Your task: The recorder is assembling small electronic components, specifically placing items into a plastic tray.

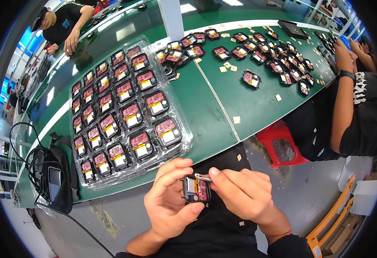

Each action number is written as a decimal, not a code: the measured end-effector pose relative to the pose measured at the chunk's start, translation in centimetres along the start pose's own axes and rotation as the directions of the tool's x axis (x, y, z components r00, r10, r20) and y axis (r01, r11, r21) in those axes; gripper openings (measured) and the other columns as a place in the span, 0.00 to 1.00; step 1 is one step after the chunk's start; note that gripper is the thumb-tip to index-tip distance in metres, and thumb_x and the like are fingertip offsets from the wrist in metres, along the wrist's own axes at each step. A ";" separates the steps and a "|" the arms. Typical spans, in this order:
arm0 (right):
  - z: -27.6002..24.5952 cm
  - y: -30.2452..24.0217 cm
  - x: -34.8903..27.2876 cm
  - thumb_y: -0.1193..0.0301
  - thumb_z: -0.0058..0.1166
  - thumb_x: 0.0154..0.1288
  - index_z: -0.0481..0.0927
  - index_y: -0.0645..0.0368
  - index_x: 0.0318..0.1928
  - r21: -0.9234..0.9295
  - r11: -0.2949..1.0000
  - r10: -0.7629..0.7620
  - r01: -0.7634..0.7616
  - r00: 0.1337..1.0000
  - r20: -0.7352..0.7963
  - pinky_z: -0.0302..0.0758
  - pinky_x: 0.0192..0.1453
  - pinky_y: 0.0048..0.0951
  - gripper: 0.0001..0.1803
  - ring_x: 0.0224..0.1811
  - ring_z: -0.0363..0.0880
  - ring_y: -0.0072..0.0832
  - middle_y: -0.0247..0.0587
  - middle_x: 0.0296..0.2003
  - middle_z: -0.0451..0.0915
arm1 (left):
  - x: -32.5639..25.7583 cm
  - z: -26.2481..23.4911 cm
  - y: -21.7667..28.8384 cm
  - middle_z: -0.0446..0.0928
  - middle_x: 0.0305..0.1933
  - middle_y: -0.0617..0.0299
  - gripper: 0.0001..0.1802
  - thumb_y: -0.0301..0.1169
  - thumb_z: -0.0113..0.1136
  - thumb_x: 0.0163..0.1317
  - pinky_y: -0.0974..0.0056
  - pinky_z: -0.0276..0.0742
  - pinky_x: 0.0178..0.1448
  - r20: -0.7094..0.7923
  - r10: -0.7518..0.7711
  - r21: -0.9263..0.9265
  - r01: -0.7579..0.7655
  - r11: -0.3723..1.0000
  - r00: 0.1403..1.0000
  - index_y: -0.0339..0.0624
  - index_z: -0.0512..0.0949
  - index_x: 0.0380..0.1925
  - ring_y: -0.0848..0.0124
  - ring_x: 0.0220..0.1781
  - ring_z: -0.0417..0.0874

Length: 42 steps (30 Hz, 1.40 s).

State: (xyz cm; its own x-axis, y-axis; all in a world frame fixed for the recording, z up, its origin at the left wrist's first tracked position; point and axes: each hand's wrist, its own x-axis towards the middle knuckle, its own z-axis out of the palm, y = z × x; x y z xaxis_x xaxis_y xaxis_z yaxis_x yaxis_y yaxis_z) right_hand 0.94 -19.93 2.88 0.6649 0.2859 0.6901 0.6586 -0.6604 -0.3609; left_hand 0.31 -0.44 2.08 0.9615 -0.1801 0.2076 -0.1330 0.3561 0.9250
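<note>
We hold the little black box (196,189) w/ its red board at 6 o'clock, left hand (170,202) wrapped round it, right hand (240,193) pinching thin metal tweezers (202,176) on top, so go slow & steady, tray (124,116) at 10 o'clock.

The scene is brightly and evenly lit from overhead. White patches of glare are thrown onto the green table (223,107) near its far edge, and smaller highlights are seen on the clear plastic tray (180,112), whose rim shines. Shadows are soft and short; a dim zone is found under the table edge, around the hands. Strong fisheye distortion is shown: the table edges are bent into curves, and the picture is closed in by a black rim at the corners. The centre is rendered sharply, while detail is smeared and compressed toward the rim. Blue window light is seen at the far left.
</note>
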 end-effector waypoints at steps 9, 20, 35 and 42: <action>0.9 0.3 -0.2 0.77 0.73 0.52 0.88 0.63 0.47 0.238 0.964 0.124 -0.115 0.992 -0.025 0.73 0.23 0.25 0.19 0.20 0.78 0.22 0.36 0.30 0.86 | 0.0 -0.4 -0.1 0.62 0.73 0.45 0.34 0.19 0.75 0.57 0.57 0.80 0.66 0.021 -0.009 0.005 0.009 1.000 1.000 0.24 0.72 0.64 0.60 0.66 0.78; 1.3 0.2 -0.9 0.75 0.66 0.52 0.88 0.65 0.48 -0.003 1.000 0.027 -0.027 0.999 0.033 0.70 0.22 0.22 0.20 0.19 0.74 0.19 0.35 0.31 0.85 | -0.4 -0.2 -0.3 0.67 0.70 0.42 0.34 0.20 0.76 0.57 0.56 0.80 0.65 -0.054 -0.018 -0.007 0.018 1.000 0.998 0.24 0.75 0.63 0.60 0.67 0.76; 1.5 0.5 -0.9 0.76 0.66 0.53 0.88 0.66 0.47 0.038 0.999 -0.021 0.020 0.999 0.035 0.70 0.22 0.22 0.18 0.19 0.73 0.19 0.34 0.31 0.83 | -0.9 -0.6 -0.3 0.64 0.72 0.42 0.34 0.18 0.74 0.58 0.57 0.81 0.64 -0.046 -0.010 -0.016 0.009 1.000 0.999 0.22 0.73 0.65 0.59 0.64 0.79; 1.2 0.3 -1.0 0.76 0.71 0.56 0.88 0.66 0.46 0.081 0.995 0.067 -0.066 0.998 -0.015 0.71 0.22 0.23 0.16 0.20 0.76 0.22 0.37 0.30 0.85 | -0.3 0.0 -0.2 0.62 0.72 0.44 0.34 0.19 0.73 0.59 0.56 0.79 0.66 0.006 0.001 -0.009 -0.001 1.000 1.000 0.23 0.72 0.65 0.61 0.65 0.76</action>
State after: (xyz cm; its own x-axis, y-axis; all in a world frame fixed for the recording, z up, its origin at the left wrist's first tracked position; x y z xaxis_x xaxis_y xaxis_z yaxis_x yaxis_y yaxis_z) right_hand 0.90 -19.59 1.36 0.7020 0.2305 0.6738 0.6399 -0.6195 -0.4548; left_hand 0.03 -0.47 1.86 0.9601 -0.1849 0.2100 -0.1315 0.3642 0.9220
